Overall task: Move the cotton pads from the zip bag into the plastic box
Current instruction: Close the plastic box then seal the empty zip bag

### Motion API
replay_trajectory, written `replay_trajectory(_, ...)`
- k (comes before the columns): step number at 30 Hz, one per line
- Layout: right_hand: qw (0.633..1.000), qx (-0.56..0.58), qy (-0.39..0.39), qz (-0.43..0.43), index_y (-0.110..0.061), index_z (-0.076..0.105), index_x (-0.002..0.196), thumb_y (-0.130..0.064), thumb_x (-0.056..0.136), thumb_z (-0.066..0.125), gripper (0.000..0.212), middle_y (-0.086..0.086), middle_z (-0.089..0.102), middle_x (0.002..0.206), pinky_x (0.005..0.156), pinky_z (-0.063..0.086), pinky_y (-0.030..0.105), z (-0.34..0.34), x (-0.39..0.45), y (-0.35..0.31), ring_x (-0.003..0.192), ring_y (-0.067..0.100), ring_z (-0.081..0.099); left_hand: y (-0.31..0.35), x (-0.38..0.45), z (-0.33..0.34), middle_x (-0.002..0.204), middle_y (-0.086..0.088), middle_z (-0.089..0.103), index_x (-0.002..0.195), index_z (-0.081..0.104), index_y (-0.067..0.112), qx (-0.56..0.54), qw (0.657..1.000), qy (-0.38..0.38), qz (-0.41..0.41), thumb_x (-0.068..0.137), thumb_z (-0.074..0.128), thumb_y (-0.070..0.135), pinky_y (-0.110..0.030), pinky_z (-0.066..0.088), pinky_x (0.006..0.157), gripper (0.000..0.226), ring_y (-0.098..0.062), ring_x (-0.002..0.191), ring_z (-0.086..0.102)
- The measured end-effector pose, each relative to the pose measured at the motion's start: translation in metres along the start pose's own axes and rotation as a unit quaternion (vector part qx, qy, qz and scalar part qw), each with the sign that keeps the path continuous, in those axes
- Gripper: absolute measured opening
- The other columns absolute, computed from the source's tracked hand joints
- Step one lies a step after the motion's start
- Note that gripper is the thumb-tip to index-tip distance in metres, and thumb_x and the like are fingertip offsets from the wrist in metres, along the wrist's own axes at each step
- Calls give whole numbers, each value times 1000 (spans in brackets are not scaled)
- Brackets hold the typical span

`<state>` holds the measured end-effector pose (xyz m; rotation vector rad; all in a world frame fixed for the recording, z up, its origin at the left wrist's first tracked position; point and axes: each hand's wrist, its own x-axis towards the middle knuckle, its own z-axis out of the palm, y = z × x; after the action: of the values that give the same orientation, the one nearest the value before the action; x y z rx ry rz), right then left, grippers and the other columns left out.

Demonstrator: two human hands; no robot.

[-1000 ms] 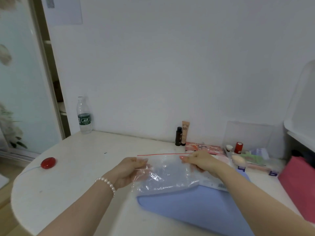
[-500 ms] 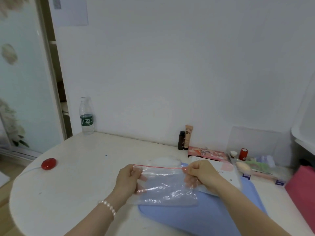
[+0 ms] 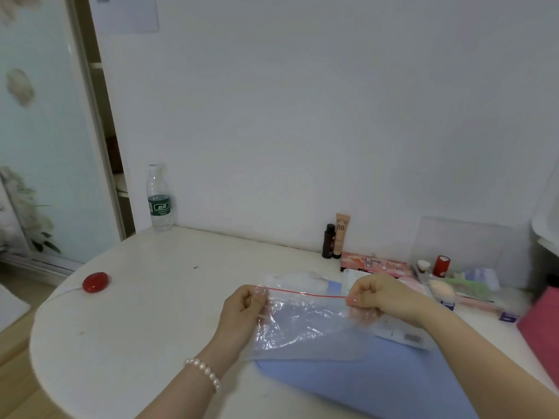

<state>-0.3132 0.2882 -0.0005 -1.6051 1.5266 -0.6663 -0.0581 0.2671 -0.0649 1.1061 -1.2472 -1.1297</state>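
the left hand (image 3: 242, 309) and right hand (image 3: 378, 294) each keep a pinching grip on the top corners of the crinkled clear zip bag (image 3: 302, 322), its red seal stretched taut, above a smooth blue mat (image 3: 378, 385) on the round white desk (image 3: 136, 328).

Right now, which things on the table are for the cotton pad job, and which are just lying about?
For the job:
- zip bag, pinched at its red strip by the left hand and right hand
- clear plastic box by the wall

Just lying about:
- water bottle
- red round thing
- BB tube
- dark little bottle
- blue mat
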Motion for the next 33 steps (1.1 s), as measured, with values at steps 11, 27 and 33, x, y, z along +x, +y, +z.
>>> replay_trajectory(11,999,-28,-9,-19,-8,66,77,-11,88,61,12,-5,72,68,56,44,13,-9,0,-2,59,4,64,5,19,-14,69,-15,69,71,68,-4,-81,984,-73,-140,81,66,-1,-23,57,61,10,-17,60,67)
replay_trajectory(27,998,-56,1,-16,-14,70,74,-12,85,65,12,-2,73,74,68,47,16,-13,6,-2,68,3,66,9,23,-10,68,-13,70,75,69,-5,-88,982,-50,-158,79,68,-2,-23,57,59,5,-15,56,65)
replay_trajectory(33,998,-53,9,-28,-11,69,75,-14,85,66,11,8,74,79,70,49,19,-11,6,0,70,9,67,8,23,-14,77,-12,68,80,69,-1,-82,978,-68,-178,79,70,7,-23,54,60,8,-14,60,63)
